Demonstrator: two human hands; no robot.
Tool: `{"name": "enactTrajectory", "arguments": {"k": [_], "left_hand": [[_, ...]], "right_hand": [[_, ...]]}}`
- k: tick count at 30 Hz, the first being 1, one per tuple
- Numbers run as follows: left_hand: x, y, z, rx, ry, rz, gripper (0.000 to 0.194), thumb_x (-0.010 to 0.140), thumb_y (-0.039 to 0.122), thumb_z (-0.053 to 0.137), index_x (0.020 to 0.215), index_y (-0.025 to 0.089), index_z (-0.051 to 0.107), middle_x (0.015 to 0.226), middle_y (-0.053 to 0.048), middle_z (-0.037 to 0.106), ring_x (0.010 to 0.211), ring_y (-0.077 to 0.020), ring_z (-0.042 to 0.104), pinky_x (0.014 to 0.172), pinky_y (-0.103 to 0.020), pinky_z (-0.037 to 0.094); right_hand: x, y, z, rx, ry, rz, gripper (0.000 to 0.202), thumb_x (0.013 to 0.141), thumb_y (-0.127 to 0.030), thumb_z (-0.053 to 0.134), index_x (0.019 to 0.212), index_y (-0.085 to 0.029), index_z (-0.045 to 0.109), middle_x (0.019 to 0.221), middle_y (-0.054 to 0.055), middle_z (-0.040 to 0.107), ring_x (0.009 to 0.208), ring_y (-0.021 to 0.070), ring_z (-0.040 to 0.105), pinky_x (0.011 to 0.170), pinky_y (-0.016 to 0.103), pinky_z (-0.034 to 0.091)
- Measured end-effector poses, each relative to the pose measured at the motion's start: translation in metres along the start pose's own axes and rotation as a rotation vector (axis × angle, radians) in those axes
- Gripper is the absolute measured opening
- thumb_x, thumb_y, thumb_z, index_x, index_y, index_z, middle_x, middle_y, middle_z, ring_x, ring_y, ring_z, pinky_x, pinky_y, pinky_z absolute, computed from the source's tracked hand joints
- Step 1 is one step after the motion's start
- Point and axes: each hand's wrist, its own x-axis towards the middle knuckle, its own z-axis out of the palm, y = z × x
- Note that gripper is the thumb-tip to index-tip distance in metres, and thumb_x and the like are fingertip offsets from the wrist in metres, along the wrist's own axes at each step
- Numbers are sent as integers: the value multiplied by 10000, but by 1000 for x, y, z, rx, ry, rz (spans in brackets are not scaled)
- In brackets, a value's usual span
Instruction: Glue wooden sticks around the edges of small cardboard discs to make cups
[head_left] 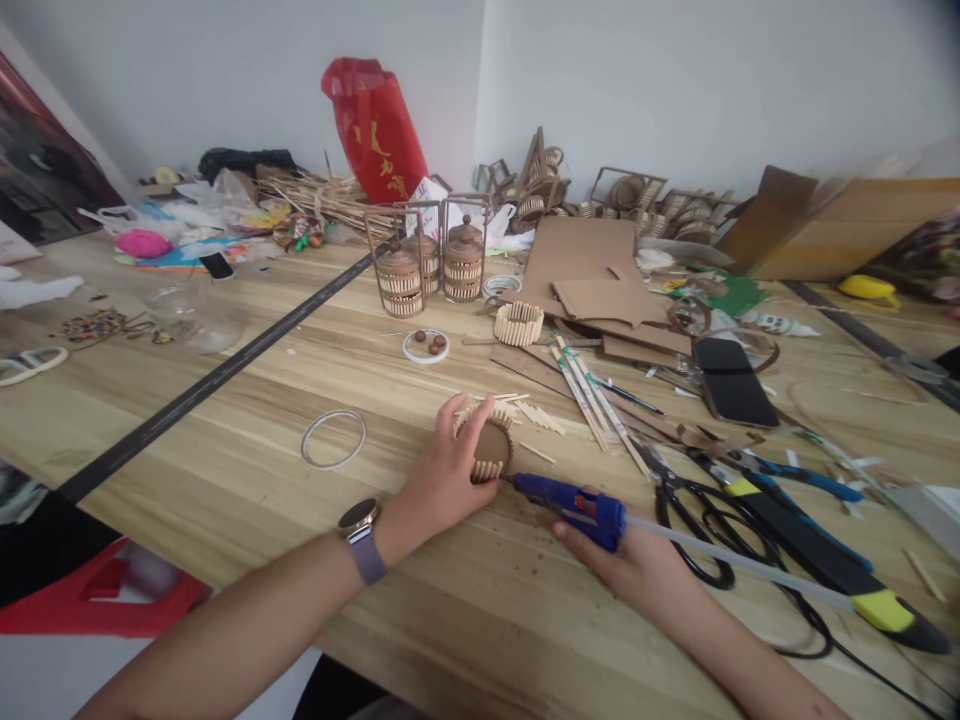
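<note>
My left hand (448, 465), with a watch on its wrist, grips the left side of a round brown base (493, 449) edged with short upright wooden sticks. In my right hand (626, 555) is a blue glue gun (570, 503), a long clear glue stick trailing out of its back. The gun's nozzle points at the near edge of the base, close to my left fingertips. Loose short sticks (540, 416) lie just behind the base. Farther back stands a ring of upright sticks (518, 323).
Scissors (694, 520), a yellow-black cutter (821, 550) and blue-handled pliers (806, 478) lie at the right, near a black phone (733, 380). A white ring (334, 440) lies left. Behind are lidded stick baskets (400, 280), cardboard (581, 262) and a red bag (377, 130).
</note>
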Motion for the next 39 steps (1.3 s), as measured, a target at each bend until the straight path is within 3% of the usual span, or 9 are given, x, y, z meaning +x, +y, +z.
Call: {"name": "enactTrajectory", "arguments": {"k": [39], "left_hand": [[1,1,-1,19,-15,-11,940,670,109,685,1456,268,195,1428,-143,203,1353,-335,309,1099,-513,351]], "right_hand": [[0,1,2,-4,4,37,384,803,-508,530,933,-194,710,938,108,761,877,288,701,782,390,556]]}}
